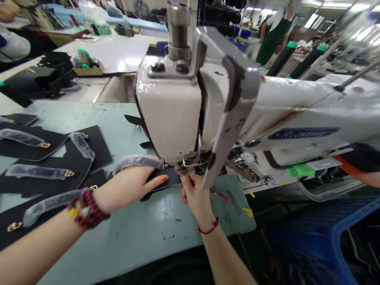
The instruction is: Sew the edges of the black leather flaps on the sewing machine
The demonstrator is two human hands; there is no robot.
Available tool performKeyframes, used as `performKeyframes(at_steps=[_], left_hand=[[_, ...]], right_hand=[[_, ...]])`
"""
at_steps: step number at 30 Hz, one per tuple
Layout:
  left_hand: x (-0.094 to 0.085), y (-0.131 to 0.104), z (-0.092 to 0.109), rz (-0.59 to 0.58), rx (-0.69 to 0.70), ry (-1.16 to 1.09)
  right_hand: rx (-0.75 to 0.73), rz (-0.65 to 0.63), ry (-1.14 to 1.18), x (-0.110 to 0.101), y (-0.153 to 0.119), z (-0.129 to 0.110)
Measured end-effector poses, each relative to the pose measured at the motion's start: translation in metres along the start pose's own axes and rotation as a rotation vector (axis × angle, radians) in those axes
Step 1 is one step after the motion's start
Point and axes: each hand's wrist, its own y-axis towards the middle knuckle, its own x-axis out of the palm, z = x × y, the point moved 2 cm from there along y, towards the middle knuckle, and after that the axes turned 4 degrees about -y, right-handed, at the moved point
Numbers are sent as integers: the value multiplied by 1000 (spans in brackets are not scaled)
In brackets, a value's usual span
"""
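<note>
A black leather piece [162, 179] lies under the head of a white sewing machine [170, 107]. My left hand [135, 184] grips this piece from the left, thumb flat on top; the other fingers are partly hidden beside a handle [139, 160] wrapped in clear plastic. At the piece's right end, close to the presser foot [181, 168], the fingers of my right hand [194, 194] are pinched on its edge. The grey metal lever [227, 114] hangs just right of that hand. The needle point is hidden from view.
Several black leather panels [44, 180] with plastic-wrapped handles lie on the left of the pale green table [118, 253]. Pink-handled thread snips [222, 195] rest right of my right hand. A blue crate [299, 233] stands lower right. A person in a green apron [273, 37] is behind.
</note>
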Motion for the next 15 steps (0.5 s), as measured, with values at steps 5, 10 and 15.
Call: performKeyframes(at_steps=[5,10,15], left_hand=[[59,-73,24,193,90,-352],[125,-46,18,250,-340,-1306],[121,-11,5,351,-559,-1381]], right_hand=[[-34,13,-33,0,0,1],[-101,40,-150,-3,1,-1],[-149,59,-264,-5,2,-1]])
